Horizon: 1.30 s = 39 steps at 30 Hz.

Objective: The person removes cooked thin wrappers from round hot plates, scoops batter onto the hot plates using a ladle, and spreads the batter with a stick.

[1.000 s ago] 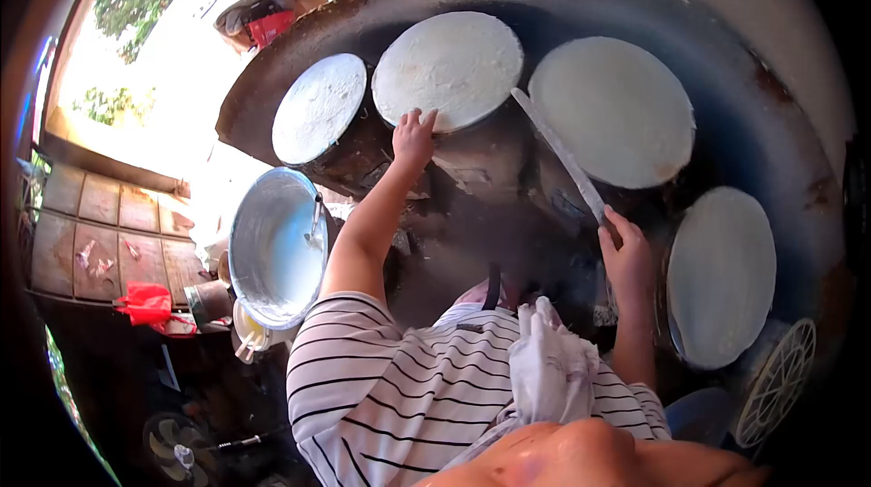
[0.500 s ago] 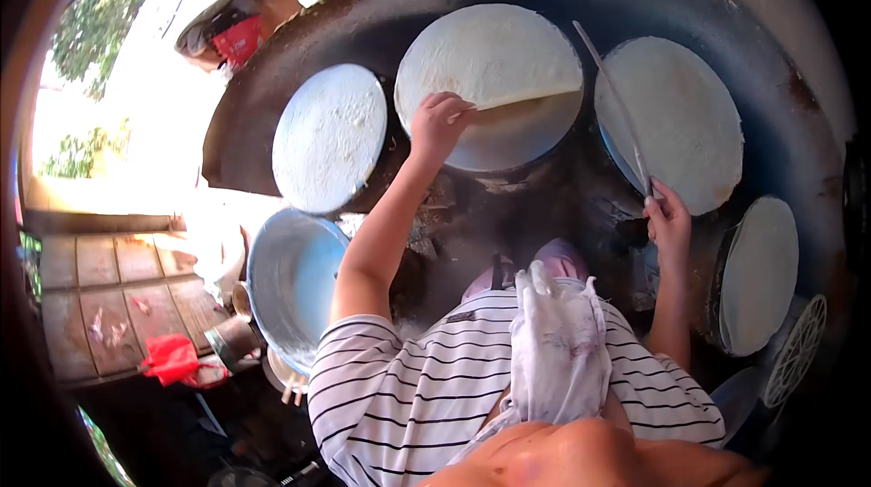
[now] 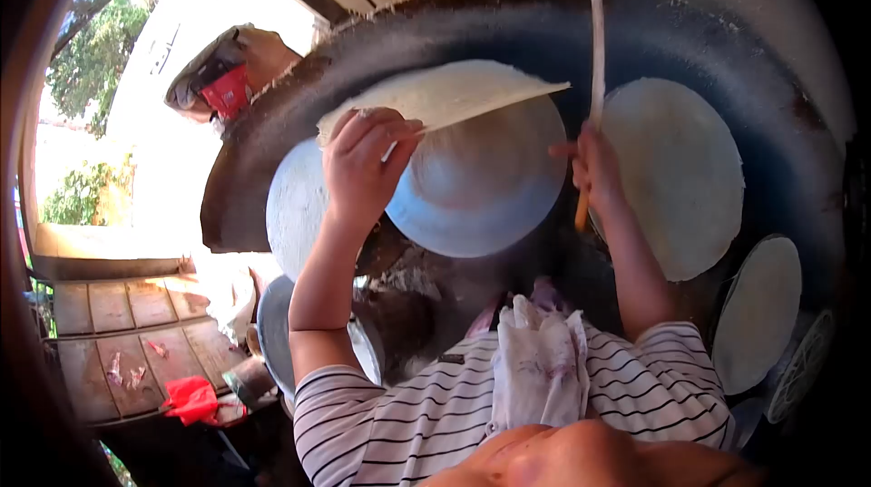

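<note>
My left hand (image 3: 367, 160) pinches the near edge of a thin, pale flatbread (image 3: 445, 98), lifted off the middle round griddle (image 3: 481, 187). The sheet slants across the back of that griddle, its free tip pointing right. Much of the griddle's shiny surface is bare. My right hand (image 3: 599, 169) grips a long thin stick (image 3: 596, 42) by its orange-brown lower end, a finger stretched out toward the griddle. The stick stands nearly upright in view, beside the right griddle, which bears another flatbread (image 3: 671, 178).
A left griddle (image 3: 295, 206) is partly behind my left arm. Another round sheet (image 3: 760, 310) lies at far right, above a round wire rack (image 3: 803, 369). A dark curved rim (image 3: 263, 137) surrounds the griddles. A bucket (image 3: 275, 324) and red plastic (image 3: 192, 399) are at left.
My left hand has raised the flatbread's near edge and drawn it left, baring more of the middle griddle. My right hand has moved up and left, turning the stick nearly upright.
</note>
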### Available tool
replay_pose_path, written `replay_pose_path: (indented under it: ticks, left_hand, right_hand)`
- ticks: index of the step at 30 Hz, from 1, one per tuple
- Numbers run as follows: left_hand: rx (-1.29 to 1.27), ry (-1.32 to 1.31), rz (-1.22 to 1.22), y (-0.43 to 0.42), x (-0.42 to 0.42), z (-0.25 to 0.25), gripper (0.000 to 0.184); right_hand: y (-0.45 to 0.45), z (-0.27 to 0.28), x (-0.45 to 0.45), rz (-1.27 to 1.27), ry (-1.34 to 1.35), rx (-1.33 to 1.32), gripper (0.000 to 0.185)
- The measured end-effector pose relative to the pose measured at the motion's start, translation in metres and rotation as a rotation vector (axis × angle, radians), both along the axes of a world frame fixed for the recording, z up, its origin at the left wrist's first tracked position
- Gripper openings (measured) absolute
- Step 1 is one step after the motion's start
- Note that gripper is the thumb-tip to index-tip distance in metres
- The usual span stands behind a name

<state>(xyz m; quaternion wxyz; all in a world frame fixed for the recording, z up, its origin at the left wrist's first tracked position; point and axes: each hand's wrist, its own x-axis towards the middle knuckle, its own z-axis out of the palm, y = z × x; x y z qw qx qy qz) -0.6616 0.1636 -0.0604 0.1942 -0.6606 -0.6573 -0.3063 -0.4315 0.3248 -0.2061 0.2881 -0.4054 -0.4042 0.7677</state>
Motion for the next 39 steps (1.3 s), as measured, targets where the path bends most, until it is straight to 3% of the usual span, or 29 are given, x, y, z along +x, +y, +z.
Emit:
replay_pose_path:
  ticks: [2,4,5,6,7,8,9,13,14,15,16,19,22,24,25,27,29,30,31,33,34,35,38,39]
  left_hand:
    - [-0.021,0.1,-0.022,-0.027,0.029,-0.013,0.016]
    - [-0.111,0.113,-0.073,-0.05,0.055,-0.043,0.016]
    - [-0.176,-0.049,-0.059,-0.068,0.066,-0.073,0.023]
    - [-0.396,-0.098,-0.084,-0.082,0.083,-0.086,0.025]
    - [-0.555,-0.347,-0.15,-0.094,0.093,-0.105,0.03]
    - [-0.576,-0.355,-0.152,-0.099,0.095,-0.112,0.036]
    - [-0.588,-0.361,-0.156,-0.1,0.093,-0.12,0.042]
    - [-0.249,-0.13,0.057,-0.026,-0.015,-0.165,0.074]
    - [-0.323,-0.37,-0.007,0.004,-0.036,-0.166,0.081]
    - [-0.263,-0.903,-0.201,0.03,-0.023,-0.163,0.078]
    - [-0.417,-1.186,-0.158,0.04,0.018,-0.118,0.075]
    - [-0.671,-1.345,-0.624,0.12,0.046,-0.15,0.055]
    - [-0.905,-1.377,-1.048,0.175,0.145,-0.151,0.036]
    - [-0.966,-1.261,-1.18,0.182,0.261,-0.11,0.026]
    - [-0.961,-1.197,-1.132,0.174,0.331,-0.08,0.022]
    - [-0.941,-0.93,-1.177,0.181,0.453,-0.04,0.018]
    - [-0.877,-0.737,-1.271,0.202,0.575,-0.009,0.022]
    - [-0.878,-0.733,-1.324,0.204,0.638,0.016,0.025]
    - [-0.828,-0.702,-1.39,0.215,0.698,0.035,0.025]
    - [-0.701,-0.686,-1.465,0.23,0.795,0.072,0.023]
    - [-0.658,-0.694,-1.473,0.227,0.829,0.087,0.021]
    - [-0.627,-0.701,-1.474,0.22,0.853,0.093,0.018]
    - [-0.142,-0.525,-1.685,0.199,0.926,0.06,0.01]
    - [0.114,-0.323,-1.666,0.202,0.946,0.039,0.011]
  right_hand:
    - [0.018,0.008,-0.01,-0.044,0.185,-0.177,0.037]
    - [0.031,0.005,-0.006,-0.003,0.07,-0.054,0.041]
    - [0.036,0.003,-0.003,0.009,-0.035,-0.007,0.041]
    - [0.034,-0.009,0.002,0.035,-0.19,0.229,0.039]
    - [0.028,-0.029,0.005,0.052,-0.347,0.463,0.038]
    - [0.019,-0.039,0.011,0.064,-0.512,0.689,0.037]
    - [-0.002,-0.015,0.018,0.059,-0.593,0.707,0.031]
    - [-0.063,0.023,0.056,-0.084,-0.496,0.874,0.031]
    - [-0.08,0.036,0.07,-0.117,-0.455,0.893,0.029]
    - [-0.102,0.06,0.089,-0.127,-0.486,0.819,0.026]
    - [-0.118,0.076,0.109,-0.155,-0.432,0.85,0.024]
    - [-0.151,0.11,0.186,-0.254,-0.477,0.899,0.023]
    - [-0.19,0.138,0.293,-0.417,-0.574,0.759,0.022]
    - [-0.218,0.141,0.38,-0.61,-0.573,0.69,0.027]
    - [-0.232,0.139,0.426,-0.7,-0.539,0.638,0.03]
    - [-0.261,0.144,0.527,-0.871,-0.503,0.575,0.035]
    - [-0.261,0.146,0.632,-0.962,-0.777,0.459,0.038]
    - [-0.249,0.145,0.697,-1.033,-0.938,0.534,0.037]
    - [-0.238,0.149,0.756,-1.101,-1.097,0.615,0.036]
    - [-0.218,0.171,0.847,-1.296,-1.143,0.626,0.032]
    - [-0.218,0.179,0.885,-1.21,-0.84,0.727,0.029]
    - [-0.216,0.193,0.906,-1.268,-0.817,0.752,0.025]
    - [-0.239,0.193,0.99,-1.306,-0.649,0.744,0.018]
    - [-0.24,0.175,1.006,-1.293,-0.538,0.705,0.016]
